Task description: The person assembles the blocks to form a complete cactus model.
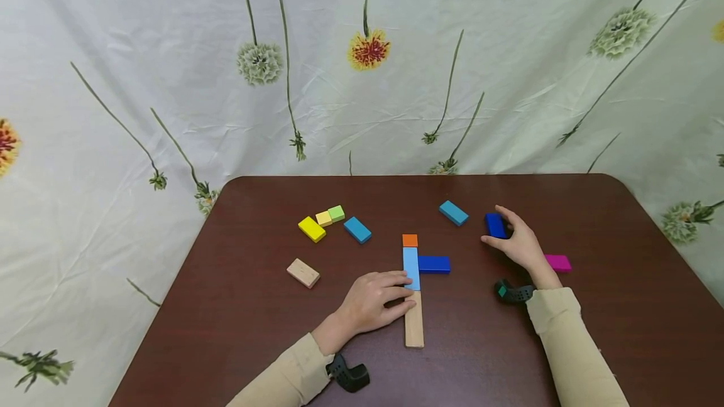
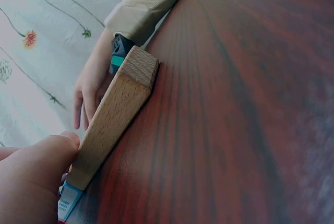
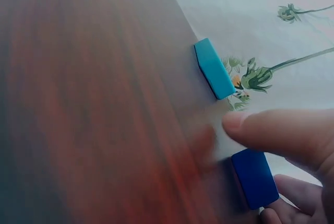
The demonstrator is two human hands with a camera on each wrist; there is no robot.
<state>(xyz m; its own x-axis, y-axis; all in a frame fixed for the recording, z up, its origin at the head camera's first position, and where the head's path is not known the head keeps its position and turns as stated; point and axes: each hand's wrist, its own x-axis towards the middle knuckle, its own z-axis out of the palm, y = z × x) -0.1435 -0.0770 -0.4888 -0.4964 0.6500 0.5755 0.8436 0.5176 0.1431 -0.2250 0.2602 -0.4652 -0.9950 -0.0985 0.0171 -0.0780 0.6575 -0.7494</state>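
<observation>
On the brown table, a light blue block (image 1: 411, 262) lies in line between an orange block (image 1: 410, 240) and a long plain wooden block (image 1: 415, 328). A dark blue block (image 1: 434, 264) extends right from the light blue one. My left hand (image 1: 370, 300) rests its extended fingers on the light blue block, the thumb by the wooden block (image 2: 112, 125). Farther right, my right hand (image 1: 519, 242) has thumb and fingers spread around another dark blue block (image 1: 494, 226). In the right wrist view, the thumb (image 3: 250, 127) is apart from that dark blue block (image 3: 254, 178).
Left of the row lie a yellow block (image 1: 312, 229), a pale yellow block (image 1: 323, 218), a green block (image 1: 336, 213), a blue block (image 1: 357, 230) and a wooden block (image 1: 303, 273). Another blue block (image 1: 454, 213) sits behind; a magenta block (image 1: 559, 262) is partly behind the right wrist.
</observation>
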